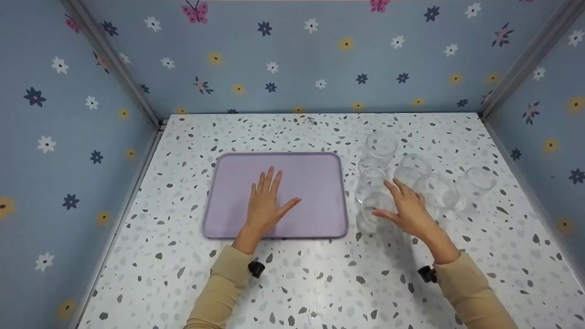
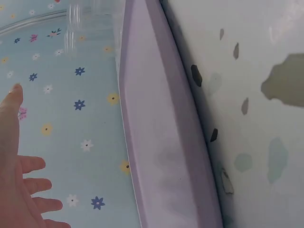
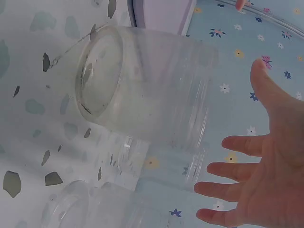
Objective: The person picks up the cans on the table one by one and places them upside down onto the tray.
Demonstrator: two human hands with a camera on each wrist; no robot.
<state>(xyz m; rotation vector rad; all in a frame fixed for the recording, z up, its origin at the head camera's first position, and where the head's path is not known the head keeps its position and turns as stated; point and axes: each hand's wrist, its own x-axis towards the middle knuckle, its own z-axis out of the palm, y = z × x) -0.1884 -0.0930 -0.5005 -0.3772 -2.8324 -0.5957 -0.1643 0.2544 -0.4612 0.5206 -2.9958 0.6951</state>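
Observation:
A flat lilac tray with a raised rim lies on the table. My left hand hovers above it, fingers straight and thumb spread out; the left wrist view shows that hand apart from the tray. To the tray's right stand several clear cups, and my right hand is over the front ones with spread fingers, holding nothing. Nearest its thumb is the front clear cup. In the right wrist view a clear cup is upright on the table, and the right hand stays apart from it.
Other clear cups include a tall one at the back and one on the far right. Their see-through walls overlap in view. The speckled white table is bounded by flower-patterned walls at the back and both sides.

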